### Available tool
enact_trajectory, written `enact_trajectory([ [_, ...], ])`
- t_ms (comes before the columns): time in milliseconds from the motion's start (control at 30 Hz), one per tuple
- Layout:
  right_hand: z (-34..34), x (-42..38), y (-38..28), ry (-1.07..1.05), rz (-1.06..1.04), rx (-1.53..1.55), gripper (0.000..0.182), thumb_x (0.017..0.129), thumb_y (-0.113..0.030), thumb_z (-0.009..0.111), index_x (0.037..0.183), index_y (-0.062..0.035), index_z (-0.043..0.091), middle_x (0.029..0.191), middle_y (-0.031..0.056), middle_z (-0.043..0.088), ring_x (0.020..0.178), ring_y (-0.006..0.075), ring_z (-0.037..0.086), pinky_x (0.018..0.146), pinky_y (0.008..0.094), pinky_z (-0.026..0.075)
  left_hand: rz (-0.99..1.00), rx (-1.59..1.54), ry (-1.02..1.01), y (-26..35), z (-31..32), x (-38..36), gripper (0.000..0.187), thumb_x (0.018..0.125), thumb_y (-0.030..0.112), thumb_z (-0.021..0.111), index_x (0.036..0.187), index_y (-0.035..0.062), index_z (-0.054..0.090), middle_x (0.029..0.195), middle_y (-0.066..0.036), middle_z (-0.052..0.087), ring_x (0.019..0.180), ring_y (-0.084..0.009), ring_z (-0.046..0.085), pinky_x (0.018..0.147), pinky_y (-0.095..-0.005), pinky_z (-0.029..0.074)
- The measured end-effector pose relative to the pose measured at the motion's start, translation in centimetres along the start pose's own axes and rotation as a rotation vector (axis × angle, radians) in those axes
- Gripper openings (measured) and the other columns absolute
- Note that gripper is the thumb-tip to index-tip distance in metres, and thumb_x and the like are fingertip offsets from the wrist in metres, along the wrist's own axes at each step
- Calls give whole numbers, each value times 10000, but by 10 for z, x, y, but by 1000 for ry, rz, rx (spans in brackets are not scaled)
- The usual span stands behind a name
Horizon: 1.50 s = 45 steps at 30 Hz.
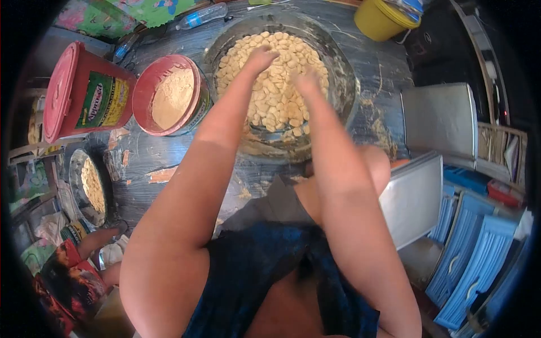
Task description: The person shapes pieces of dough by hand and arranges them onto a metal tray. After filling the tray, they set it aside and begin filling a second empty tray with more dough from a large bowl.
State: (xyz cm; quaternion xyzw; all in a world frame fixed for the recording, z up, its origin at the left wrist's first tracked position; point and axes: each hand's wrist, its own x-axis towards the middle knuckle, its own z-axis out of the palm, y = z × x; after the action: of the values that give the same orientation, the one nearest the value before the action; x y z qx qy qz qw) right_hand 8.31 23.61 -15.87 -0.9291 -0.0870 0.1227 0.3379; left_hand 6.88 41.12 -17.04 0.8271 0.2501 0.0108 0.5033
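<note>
Head view, left hand [262, 59], right hand [306, 82] over pale pieces [271, 100] in round basin [342, 84], cannot tell if gripping

Dark floor [147, 151] | wide basin [349, 93] | open red tub [143, 96] | red lidded bucket [72, 106] | plastic bottle [203, 17]

Yellow bucket [378, 21], blue drawers [472, 248]
A clear bottle [202, 17] with a blue label lies on its side beside a green patterned cloth [163, 12].

Centre was well lit | corners were blacked out, edges bowed | right hand [306, 83] was blurred, 1 o'clock | pale sheen was shown on panel [414, 197], 3 o'clock
</note>
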Motion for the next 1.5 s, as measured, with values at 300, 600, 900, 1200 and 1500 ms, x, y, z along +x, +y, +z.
enact_trajectory([
  [300, 47, -36, 67, -814, 133, -342, 567, 792, -346, 585, 1212, 30, 521, 1278, 251, 479, 1153, 361, 495, 968, 379, 411, -443, 357, 85, -160, -16, 30, 1013, 669, 577, 687, 1441, 135, 202, 1458, -249, 189, 1349, -423, 158, 1047, -470, 292],
  [600, 51, -25, 85, -619, 382, -95, 580, 778, -308, 626, 1256, -8, 490, 1244, 217, 523, 1162, 319, 500, 980, 377, 402, -420, 773, -24, -142, 47, -8, 871, 666, 471, 733, 1393, 260, 304, 1498, -194, 77, 1341, -470, 153, 1010, -532, 325],
  [900, 65, -29, 90, -577, 328, -48, 571, 745, -288, 639, 1226, -6, 516, 1179, 247, 556, 1118, 337, 532, 954, 372, 418, -216, 813, -76, -147, 19, 4, 884, 646, 557, 716, 1376, 236, 335, 1312, -174, 353, 1198, -372, 408, 926, -474, 434],
  [1200, 81, -33, 81, -585, 591, 225, 545, 794, -301, 619, 1237, -6, 500, 1137, 226, 583, 1048, 310, 570, 881, 365, 449, -321, 598, -181, -130, 72, -38, 835, 690, 506, 675, 1372, 155, 345, 1436, -247, 217, 1274, -451, 310, 980, -483, 389],
  [1500, 59, -46, 87, -636, 824, 381, 592, 827, -291, 594, 1341, -94, 375, 1313, 147, 441, 1149, 318, 458, 830, 514, 446, -472, 457, 191, -145, 53, -14, 889, 718, 635, 597, 1389, 121, 323, 1464, -225, 129, 1291, -458, 268, 1018, -580, 267],
])
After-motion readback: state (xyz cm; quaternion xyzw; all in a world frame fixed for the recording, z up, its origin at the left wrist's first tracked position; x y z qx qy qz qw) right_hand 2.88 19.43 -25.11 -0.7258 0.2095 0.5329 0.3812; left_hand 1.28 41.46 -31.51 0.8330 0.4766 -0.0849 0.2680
